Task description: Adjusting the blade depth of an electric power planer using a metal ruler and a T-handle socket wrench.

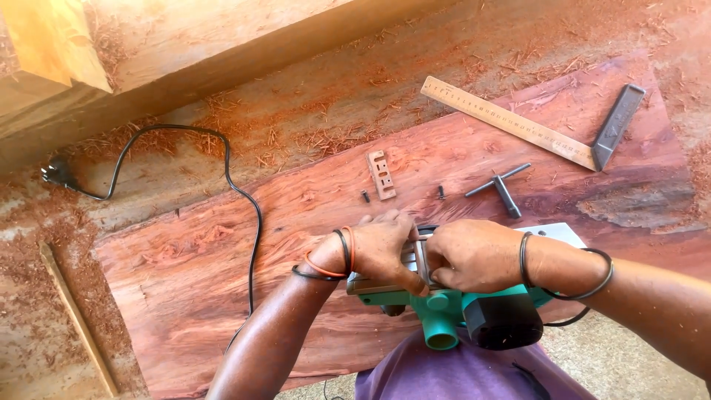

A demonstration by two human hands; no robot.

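Reddish slab (222, 274) bears green planer (452, 304), lengthwise left-right, between both hands.

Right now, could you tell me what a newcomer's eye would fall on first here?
Low in the middle, both hands, left hand and right hand, grip a green electric planer turned up on a reddish wood slab. Beyond lie a try square, T-handle wrench and small metal plate.

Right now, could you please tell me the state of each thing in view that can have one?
Electric planer: turned underside-up at the slab's near edge, under both hands.
Left hand: gripping the planer's base.
Right hand: pressed on the planer's drum area.
Power plug: unplugged, lying loose among the shavings.
Blade clamp plate: off the tool, flat on the slab.
Two screws: removed, loose.
T-handle wrench: lying unused.
Try square: lying flat.
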